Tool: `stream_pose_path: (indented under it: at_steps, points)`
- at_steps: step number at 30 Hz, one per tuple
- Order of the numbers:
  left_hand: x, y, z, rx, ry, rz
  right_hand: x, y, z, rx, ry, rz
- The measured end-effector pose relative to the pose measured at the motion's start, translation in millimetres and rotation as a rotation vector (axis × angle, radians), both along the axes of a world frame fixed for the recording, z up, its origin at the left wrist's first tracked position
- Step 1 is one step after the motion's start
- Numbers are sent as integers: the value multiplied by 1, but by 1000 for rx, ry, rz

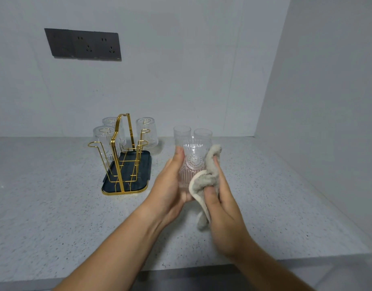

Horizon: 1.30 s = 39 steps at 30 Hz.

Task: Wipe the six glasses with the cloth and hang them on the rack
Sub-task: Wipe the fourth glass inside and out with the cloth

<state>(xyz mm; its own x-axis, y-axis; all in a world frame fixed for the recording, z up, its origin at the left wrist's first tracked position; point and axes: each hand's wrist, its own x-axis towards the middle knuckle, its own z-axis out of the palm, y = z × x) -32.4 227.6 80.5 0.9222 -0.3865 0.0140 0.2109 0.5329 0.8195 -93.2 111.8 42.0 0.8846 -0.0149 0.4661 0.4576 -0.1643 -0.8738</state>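
Observation:
My left hand [170, 181] grips a clear ribbed glass [192, 162] above the counter. My right hand [220, 198] holds a grey cloth [204, 179] pressed against the glass's right side. Two more glasses [182, 133] [203, 135] stand upright behind the held one. The gold wire rack [123, 152] stands on a dark tray [136, 185] to the left. Three glasses hang upside down on the rack: two on its left side [103, 139] [111, 122] and one on the right [147, 131].
A speckled grey counter [55, 206] runs to a front edge near me. A white wall rises behind, and another closes the right side [328, 122]. A dark socket panel [84, 45] sits on the back wall.

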Motion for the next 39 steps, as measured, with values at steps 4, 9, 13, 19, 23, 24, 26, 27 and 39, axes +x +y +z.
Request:
stream_pose_path:
  at_steps: [4,9,13,19,23,24,26,27,39]
  points:
    - [1,-5,-6,180,-129,53,9,-3,0,-25,19,-33]
    - [-2,-5,-6,122,-72,-129,11,-9,25,63,29,10]
    - [-3,-4,-10,21,37,-197,9,-11,36,199,116,47]
    - [3,-2,-13,190,-52,-5,-2,-1,-1,145,47,28]
    - [-7,-1,-20,59,2,-143,2,-9,3,162,25,-14]
    - [-8,1,-23,-4,21,-190,3,-12,6,191,51,-17]
    - [-7,4,-29,-81,40,-228,7,-19,13,207,101,-80]
    - [-6,5,-32,-90,38,-232,9,-24,18,198,117,-134]
    - [-8,6,-34,-106,83,-68,6,-51,64,-144,-14,-63]
